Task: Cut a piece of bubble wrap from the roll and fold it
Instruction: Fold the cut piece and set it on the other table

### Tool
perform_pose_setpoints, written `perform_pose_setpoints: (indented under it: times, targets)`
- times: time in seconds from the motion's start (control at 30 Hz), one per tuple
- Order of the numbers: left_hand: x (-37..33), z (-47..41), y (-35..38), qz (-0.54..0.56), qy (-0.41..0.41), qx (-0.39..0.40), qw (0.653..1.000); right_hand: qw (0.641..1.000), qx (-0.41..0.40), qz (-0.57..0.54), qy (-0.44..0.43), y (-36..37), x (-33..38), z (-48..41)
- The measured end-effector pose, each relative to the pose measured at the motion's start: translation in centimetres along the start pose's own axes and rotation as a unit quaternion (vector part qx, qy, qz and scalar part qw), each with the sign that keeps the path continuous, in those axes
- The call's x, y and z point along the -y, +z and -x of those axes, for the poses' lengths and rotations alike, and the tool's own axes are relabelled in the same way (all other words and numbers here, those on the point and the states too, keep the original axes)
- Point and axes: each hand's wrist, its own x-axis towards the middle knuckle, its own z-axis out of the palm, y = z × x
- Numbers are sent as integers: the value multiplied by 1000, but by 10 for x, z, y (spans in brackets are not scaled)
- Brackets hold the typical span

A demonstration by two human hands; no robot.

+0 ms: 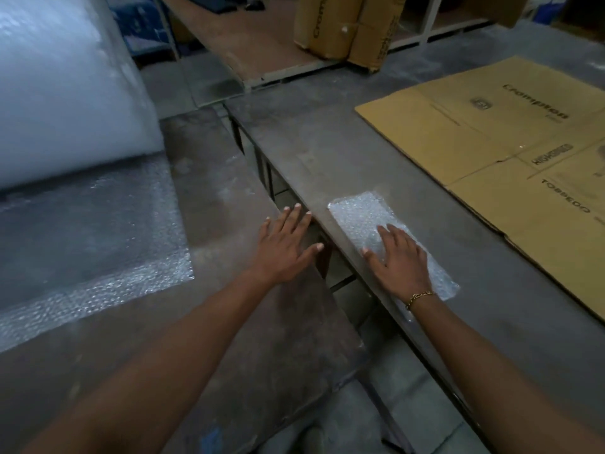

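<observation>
A folded piece of bubble wrap (360, 214) lies as a narrow strip on the grey table (458, 290) to the right, near its left edge. My right hand (401, 257) rests flat on its near half, fingers straight. My left hand (286, 244) hovers with spread, straight fingers over the brown table (229, 191) and the gap between the two tables, holding nothing. The big white bubble wrap roll (59, 80) stands at the far left, and its loose end (91, 244) lies unrolled across the brown table.
A flattened yellow cardboard box (510, 152) lies on the grey table at the right. Upright cardboard boxes (343, 27) stand at the back on another brown surface. A dark gap with a metal frame (330, 257) separates the two tables.
</observation>
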Motion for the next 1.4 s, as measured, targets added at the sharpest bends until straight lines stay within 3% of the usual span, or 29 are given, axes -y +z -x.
perform_pose_setpoints:
  times: [0.63, 0.87, 1.17, 1.3, 1.4]
  targets:
    - [138, 186, -50, -27, -214, -62, 974, 976, 64, 3, -209, 45, 196, 35]
    - [191, 271, -83, -13, -285, -90, 954, 961, 81, -56, -259, 63, 286, 64]
    - [275, 424, -122, 21, -352, -129, 927, 934, 76, -115, -328, 107, 431, 140]
    - [326, 510, -134, 3, -364, -104, 926, 916, 124, -161, -346, 136, 509, 196]
    - [361, 570, -139, -1, -387, -131, 913, 906, 163, -184, -345, 158, 565, 239]
